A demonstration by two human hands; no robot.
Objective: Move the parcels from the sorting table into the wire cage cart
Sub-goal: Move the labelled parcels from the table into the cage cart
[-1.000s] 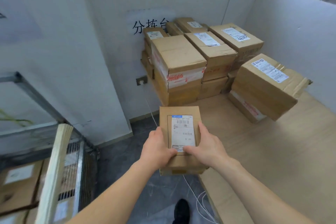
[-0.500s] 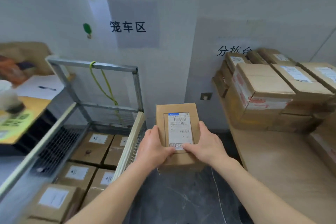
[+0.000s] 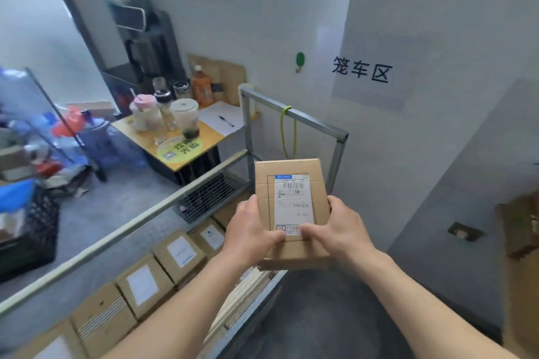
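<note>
I hold a small cardboard parcel (image 3: 291, 201) with a white shipping label on top, in the air at centre frame. My left hand (image 3: 250, 230) grips its left side and my right hand (image 3: 338, 230) grips its right side, both thumbs on the label's lower edge. The parcel hangs over the near right corner of the wire cage cart (image 3: 315, 122), a grey metal frame with mesh walls. Several labelled parcels (image 3: 178, 251) lie in rows on the cart's floor below and to the left.
A small wooden side table (image 3: 186, 146) with cups, bottles, paper and a pen stands behind the cart. Blue water jugs (image 3: 96, 137) and a black crate (image 3: 26, 239) are at left. A yellow-green cord (image 3: 287, 131) hangs from the cart's top rail. Blurred boxes (image 3: 519, 224) show at the right edge.
My view has swung left from the sorting table to the cage cart. Both hands have kept the same grip on the parcel, which now hangs over the cart's corner.
</note>
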